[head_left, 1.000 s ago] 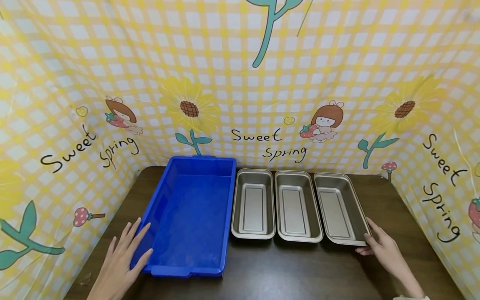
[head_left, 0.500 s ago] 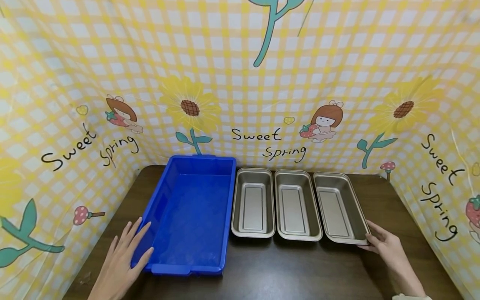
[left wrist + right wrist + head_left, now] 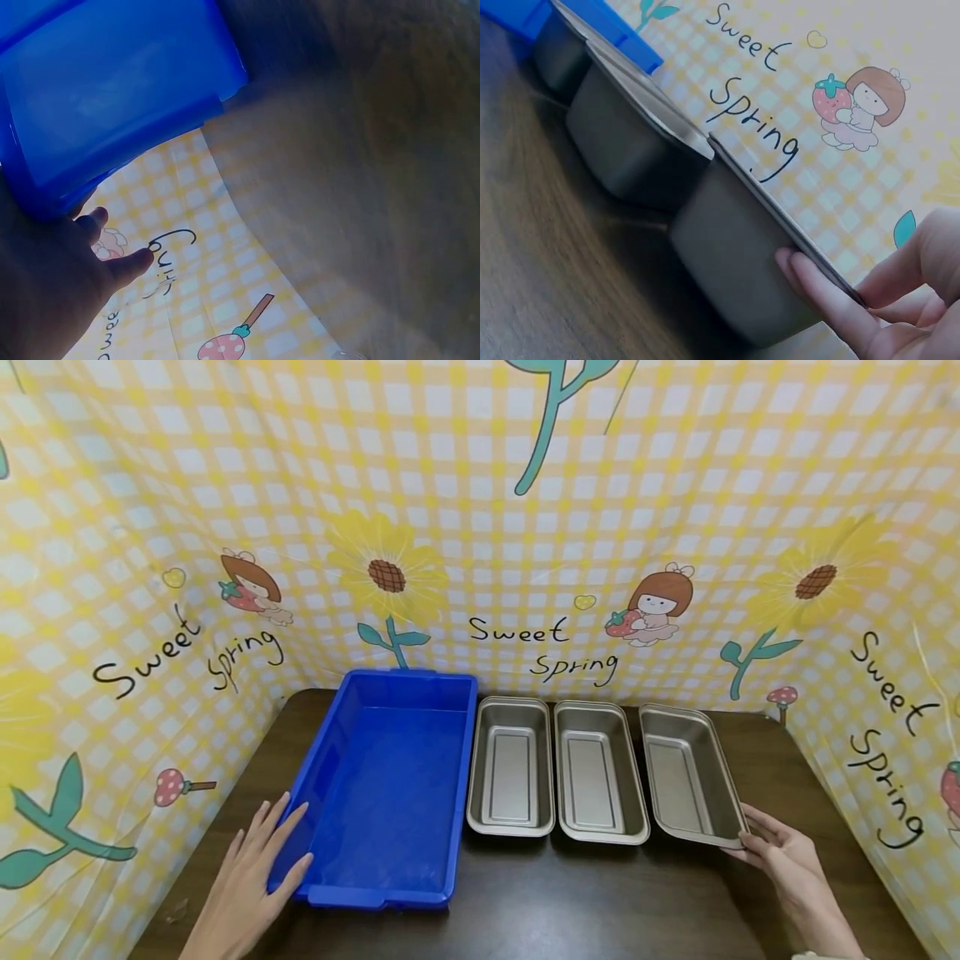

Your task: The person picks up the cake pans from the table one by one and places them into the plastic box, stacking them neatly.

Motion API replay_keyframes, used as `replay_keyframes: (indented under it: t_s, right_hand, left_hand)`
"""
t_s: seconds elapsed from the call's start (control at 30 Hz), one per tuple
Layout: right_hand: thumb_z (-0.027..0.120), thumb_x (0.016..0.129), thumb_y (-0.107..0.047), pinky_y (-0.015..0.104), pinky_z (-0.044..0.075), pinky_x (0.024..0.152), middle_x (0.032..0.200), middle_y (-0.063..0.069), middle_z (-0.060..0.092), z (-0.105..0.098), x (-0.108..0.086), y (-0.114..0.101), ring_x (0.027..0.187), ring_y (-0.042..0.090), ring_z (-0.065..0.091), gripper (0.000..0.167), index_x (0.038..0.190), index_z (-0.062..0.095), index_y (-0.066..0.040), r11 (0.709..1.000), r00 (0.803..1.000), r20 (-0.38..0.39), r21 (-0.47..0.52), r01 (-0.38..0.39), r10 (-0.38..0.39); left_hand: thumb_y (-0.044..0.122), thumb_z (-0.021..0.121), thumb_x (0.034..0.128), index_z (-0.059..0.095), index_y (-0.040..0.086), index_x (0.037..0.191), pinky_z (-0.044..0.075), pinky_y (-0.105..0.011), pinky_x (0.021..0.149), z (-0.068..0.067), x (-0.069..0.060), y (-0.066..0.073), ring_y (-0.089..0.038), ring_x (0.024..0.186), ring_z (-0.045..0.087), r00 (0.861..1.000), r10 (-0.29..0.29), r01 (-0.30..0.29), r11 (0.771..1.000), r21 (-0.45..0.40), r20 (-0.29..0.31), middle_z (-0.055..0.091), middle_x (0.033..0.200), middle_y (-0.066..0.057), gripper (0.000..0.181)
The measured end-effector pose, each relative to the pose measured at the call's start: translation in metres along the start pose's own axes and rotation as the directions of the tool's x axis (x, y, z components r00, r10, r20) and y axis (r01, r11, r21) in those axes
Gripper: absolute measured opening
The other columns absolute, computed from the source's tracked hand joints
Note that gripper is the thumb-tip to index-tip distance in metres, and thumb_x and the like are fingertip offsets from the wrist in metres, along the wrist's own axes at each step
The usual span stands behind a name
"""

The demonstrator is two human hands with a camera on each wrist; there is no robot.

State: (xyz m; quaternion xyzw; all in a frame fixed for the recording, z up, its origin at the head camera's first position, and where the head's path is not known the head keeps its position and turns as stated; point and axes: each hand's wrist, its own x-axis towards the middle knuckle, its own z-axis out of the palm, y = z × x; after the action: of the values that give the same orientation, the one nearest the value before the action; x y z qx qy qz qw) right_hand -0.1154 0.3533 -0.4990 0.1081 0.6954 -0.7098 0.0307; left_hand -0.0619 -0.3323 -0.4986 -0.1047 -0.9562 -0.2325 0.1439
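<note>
In the head view, three metal loaf pans stand side by side: the left pan (image 3: pixel 512 777), the middle pan (image 3: pixel 592 777) and the right pan (image 3: pixel 678 777). My right hand (image 3: pixel 795 868) pinches the right pan's near right corner; the right wrist view shows the thumb and fingers of this hand (image 3: pixel 900 300) at the rim of the tilted-looking pan (image 3: pixel 742 247). My left hand (image 3: pixel 251 877) rests with spread, fairly straight fingers on the left edge of the blue bin (image 3: pixel 382 793). All four containers look empty inside.
A brown wooden table (image 3: pixel 555 902) carries everything. A yellow checked cloth (image 3: pixel 480 527) with printed flowers and words rises behind the table and along both sides. The blue bin stands left of the left pan, very near it.
The right pan has shifted slightly right, widening the gap to the middle pan, and my right hand has moved with it. My left hand stays at the bin. The head view has shifted a little.
</note>
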Motion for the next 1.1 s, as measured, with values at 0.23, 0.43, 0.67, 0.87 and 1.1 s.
replay_keyframes:
  t_s: [0.23, 0.43, 0.67, 0.87, 1.1]
  right_hand:
    - [0.05, 0.101, 0.018, 0.025, 0.062, 0.077, 0.103, -0.022, 0.073, 0.003, -0.013, -0.011, 0.092, 0.005, 0.074, 0.061, 0.103, 0.074, -0.039, 0.986, 0.997, 0.029, 0.153, 0.072, -0.077]
    - [0.05, 0.102, 0.017, 0.026, 0.062, 0.078, 0.107, -0.018, 0.074, 0.018, -0.022, -0.028, 0.095, 0.007, 0.075, 0.059, 0.106, 0.074, -0.037, 0.98, 0.992, 0.05, 0.17, 0.106, -0.116]
    - [0.05, 0.101, 0.017, 0.028, 0.062, 0.079, 0.11, -0.015, 0.075, 0.046, -0.031, -0.047, 0.097, 0.008, 0.074, 0.051, 0.117, 0.071, -0.027, 0.976, 0.987, 0.059, 0.169, 0.136, -0.148]
    - [0.048, 0.103, 0.016, 0.027, 0.062, 0.082, 0.114, -0.018, 0.072, 0.083, -0.038, -0.062, 0.102, 0.007, 0.073, 0.059, 0.155, 0.022, 0.023, 0.983, 0.984, 0.071, 0.104, 0.153, -0.161]
    - [0.049, 0.101, 0.016, 0.027, 0.062, 0.08, 0.116, -0.01, 0.071, 0.137, -0.042, -0.074, 0.099, 0.008, 0.072, 0.059, 0.154, 0.026, 0.024, 0.981, 0.986, 0.06, 0.13, 0.147, -0.156]
  left_hand:
    - [0.029, 0.072, 0.1003, 0.041, 0.019, 0.164, 0.002, -0.07, 0.124, 0.0, 0.001, 0.001, -0.037, 0.162, 0.01, 1.0, 0.016, -0.016, 1.0, 0.02, -0.006, 0.025, 0.174, -0.012, 0.072]
    - [0.032, 0.077, 0.096, 0.042, 0.02, 0.164, 0.006, -0.072, 0.123, -0.001, 0.001, 0.001, -0.041, 0.16, 0.015, 1.0, 0.02, -0.019, 0.999, 0.033, -0.014, 0.027, 0.173, -0.014, 0.077]
    - [0.034, 0.079, 0.095, 0.042, 0.021, 0.164, 0.01, -0.076, 0.12, 0.0, 0.0, 0.002, -0.042, 0.16, 0.017, 1.0, 0.009, -0.009, 0.999, 0.031, -0.004, 0.027, 0.174, -0.012, 0.079]
    - [0.035, 0.079, 0.0936, 0.042, 0.022, 0.164, 0.003, -0.072, 0.123, 0.0, -0.001, 0.002, -0.036, 0.162, 0.012, 0.999, 0.029, -0.028, 0.998, 0.06, -0.014, 0.026, 0.174, -0.012, 0.081]
    - [0.038, 0.081, 0.0919, 0.041, 0.026, 0.165, 0.004, -0.072, 0.123, -0.001, -0.001, 0.001, -0.035, 0.162, 0.012, 0.998, 0.052, -0.049, 0.995, 0.091, -0.022, 0.027, 0.174, -0.011, 0.084]
